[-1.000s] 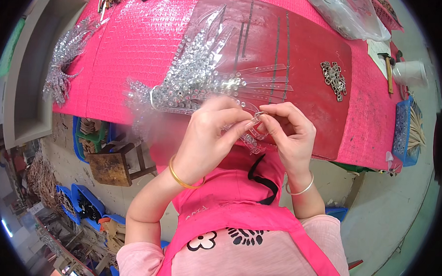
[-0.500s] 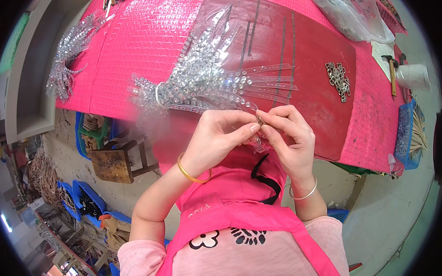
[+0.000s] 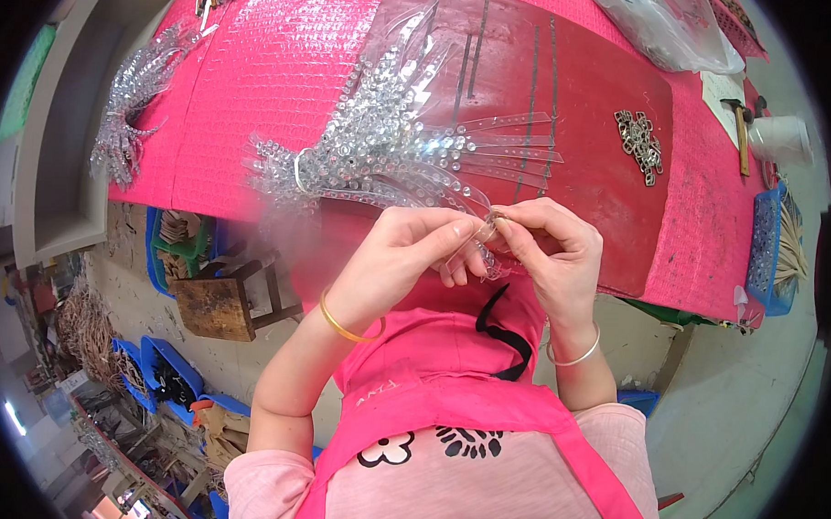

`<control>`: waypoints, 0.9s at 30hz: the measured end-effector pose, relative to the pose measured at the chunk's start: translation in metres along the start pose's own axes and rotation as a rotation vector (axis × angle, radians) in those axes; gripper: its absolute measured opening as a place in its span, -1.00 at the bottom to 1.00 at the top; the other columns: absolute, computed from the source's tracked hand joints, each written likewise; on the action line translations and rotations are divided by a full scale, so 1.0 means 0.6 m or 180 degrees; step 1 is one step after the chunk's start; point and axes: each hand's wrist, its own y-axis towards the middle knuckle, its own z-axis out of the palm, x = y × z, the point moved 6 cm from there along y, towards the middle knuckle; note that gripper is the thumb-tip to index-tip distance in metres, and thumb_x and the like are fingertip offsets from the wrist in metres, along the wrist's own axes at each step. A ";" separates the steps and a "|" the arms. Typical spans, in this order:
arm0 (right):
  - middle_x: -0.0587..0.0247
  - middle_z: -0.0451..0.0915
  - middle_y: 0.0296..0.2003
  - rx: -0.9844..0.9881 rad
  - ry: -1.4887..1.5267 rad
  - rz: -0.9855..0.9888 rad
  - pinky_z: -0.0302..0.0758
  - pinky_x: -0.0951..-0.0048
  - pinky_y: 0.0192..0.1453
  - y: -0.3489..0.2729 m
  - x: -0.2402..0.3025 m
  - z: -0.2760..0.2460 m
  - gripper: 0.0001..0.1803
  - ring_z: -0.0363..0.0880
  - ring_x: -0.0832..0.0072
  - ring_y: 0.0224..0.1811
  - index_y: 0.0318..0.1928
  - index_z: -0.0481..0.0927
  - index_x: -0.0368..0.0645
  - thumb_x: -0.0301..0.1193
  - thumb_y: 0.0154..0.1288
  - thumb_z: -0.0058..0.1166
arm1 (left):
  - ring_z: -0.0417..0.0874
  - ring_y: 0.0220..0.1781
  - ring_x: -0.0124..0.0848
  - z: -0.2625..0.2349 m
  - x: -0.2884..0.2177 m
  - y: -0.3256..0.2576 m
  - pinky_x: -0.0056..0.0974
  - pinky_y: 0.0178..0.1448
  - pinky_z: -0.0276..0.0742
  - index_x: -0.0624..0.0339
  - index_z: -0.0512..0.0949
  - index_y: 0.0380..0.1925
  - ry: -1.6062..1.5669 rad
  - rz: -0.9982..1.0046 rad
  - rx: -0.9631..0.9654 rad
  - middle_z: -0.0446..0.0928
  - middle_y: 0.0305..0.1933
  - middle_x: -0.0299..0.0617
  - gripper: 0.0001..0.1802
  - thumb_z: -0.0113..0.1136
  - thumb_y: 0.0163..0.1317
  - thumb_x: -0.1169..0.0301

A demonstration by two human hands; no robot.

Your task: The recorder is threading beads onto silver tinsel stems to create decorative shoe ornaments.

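A bundle of clear plastic straps studded with round rhinestones [image 3: 369,157] lies on the pink table covering and dark red mat, tied near its left end with a white band [image 3: 300,171]. One strap end reaches from the bundle to my hands at the mat's near edge. My left hand [image 3: 416,246] pinches this clear strap between thumb and forefinger, other fingers curled beneath. My right hand [image 3: 558,251] grips a small metal buckle at the strap's end, mostly hidden by the fingertips. Several loose metal buckles [image 3: 641,148] lie in a pile at the mat's right.
Another bundle of studded straps [image 3: 123,121] lies far left. Along the right stand a hammer [image 3: 741,134], a white spool [image 3: 781,141] and a blue basket [image 3: 771,258] of pale strips. A plastic bag [image 3: 671,30] sits at the back right. A wooden stool [image 3: 214,306] is below the table.
My right fingertips have shifted slightly right and up with the buckle. My left thumb and fingers have moved back along the strap, its lower fingers now showing beneath.
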 end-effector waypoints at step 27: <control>0.28 0.50 -0.52 -0.0003 0.1684 0.0678 0.24 0.73 -0.58 -0.012 -0.023 0.013 -0.94 0.33 0.72 -0.62 -0.38 0.51 -0.30 -0.54 0.18 0.04 | 0.56 -0.49 -0.43 0.031 -0.063 -0.006 -0.43 -0.39 0.47 0.37 0.51 -0.27 0.2721 0.1810 -0.0303 0.50 -0.46 -0.15 -0.84 0.05 0.12 0.62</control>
